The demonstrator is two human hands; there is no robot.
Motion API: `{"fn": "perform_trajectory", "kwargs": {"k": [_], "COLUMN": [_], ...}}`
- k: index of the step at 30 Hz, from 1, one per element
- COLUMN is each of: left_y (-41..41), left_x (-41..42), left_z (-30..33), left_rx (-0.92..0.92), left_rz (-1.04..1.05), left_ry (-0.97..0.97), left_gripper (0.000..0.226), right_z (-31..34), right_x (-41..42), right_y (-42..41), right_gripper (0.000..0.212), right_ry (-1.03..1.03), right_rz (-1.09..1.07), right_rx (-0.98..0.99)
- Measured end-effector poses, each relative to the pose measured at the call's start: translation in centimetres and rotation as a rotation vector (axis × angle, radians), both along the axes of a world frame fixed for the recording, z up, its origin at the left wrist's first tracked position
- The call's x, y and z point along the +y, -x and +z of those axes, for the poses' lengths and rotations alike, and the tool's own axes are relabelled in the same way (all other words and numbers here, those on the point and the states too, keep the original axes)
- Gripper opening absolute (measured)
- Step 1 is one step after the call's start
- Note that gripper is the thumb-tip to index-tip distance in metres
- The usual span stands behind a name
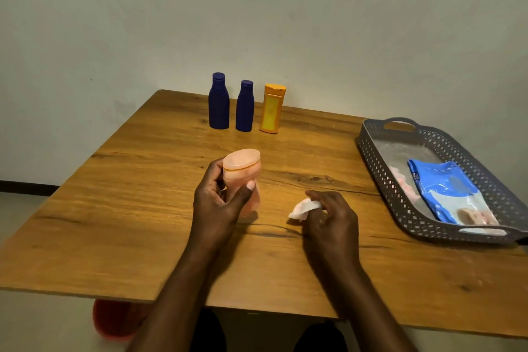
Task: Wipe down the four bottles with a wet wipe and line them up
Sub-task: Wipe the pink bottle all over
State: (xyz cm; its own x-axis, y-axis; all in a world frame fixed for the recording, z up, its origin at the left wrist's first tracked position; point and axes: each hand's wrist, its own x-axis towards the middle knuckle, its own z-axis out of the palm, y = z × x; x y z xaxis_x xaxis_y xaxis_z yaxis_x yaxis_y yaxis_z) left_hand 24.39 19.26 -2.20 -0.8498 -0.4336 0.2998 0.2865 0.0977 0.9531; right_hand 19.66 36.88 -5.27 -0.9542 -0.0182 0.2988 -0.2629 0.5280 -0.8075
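My left hand (220,203) grips a pale pink bottle (243,166) near the middle of the wooden table (114,208), its cap tipped toward me. My right hand (331,217), a little to the right and apart from the bottle, pinches a crumpled white wet wipe (301,208) just above the tabletop. At the back of the table three bottles stand upright in a row: a taller dark blue bottle (219,102), a smaller dark blue bottle (245,107) and an orange bottle (272,108).
A grey perforated basket tray (400,208) sits at the right edge of the table, holding a blue pack of wipes (445,191) and something pink. A wall stands right behind the table. Something red-orange (114,320) lies on the floor under the front edge.
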Motion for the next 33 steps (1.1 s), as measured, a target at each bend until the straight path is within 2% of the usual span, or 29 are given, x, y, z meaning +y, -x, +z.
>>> {"fn": "perform_trajectory", "kwargs": {"k": [5,9,15,19,23,29,33], "left_y": [1.0,1.4,2.1,2.8,3.5,5.2,7.0], "left_x": [-0.3,-0.6,-0.4,-0.4,-0.9,-1.6,-2.9], "left_z": [0.2,0.1,0.2,0.7,1.1,1.8,1.3], "left_rx": [0.006,-0.006,-0.03,-0.026,-0.035,-0.047,-0.097], "left_rz": [-0.082,-0.133,-0.227,-0.256,-0.271,-0.308,-0.271], "left_ry": [-0.074,-0.176,-0.193,-0.084,0.022,0.236,0.219], "left_gripper": [0.051,0.051,0.052,0.051,0.054,0.052,0.046], "right_z": [-0.2,0.3,3.4,5.0,5.6,6.0,7.0], "right_x": [0.6,1.5,0.0,-1.9,-2.8,-3.1,-2.6], "right_y": [-0.2,-0.6,0.6,1.9,2.8,4.1,6.9], "right_gripper": [0.044,0.047,0.042,0.052,0.06,0.048,0.046], "right_ry": [-0.084,-0.144,0.098,0.01,0.027,0.045,0.087], "right_rz": [0.046,0.085,0.36,0.457,0.482,0.482,0.44], "right_rx": [-0.034,0.061,0.055,0.016,-0.033,-0.054,-0.121]}}
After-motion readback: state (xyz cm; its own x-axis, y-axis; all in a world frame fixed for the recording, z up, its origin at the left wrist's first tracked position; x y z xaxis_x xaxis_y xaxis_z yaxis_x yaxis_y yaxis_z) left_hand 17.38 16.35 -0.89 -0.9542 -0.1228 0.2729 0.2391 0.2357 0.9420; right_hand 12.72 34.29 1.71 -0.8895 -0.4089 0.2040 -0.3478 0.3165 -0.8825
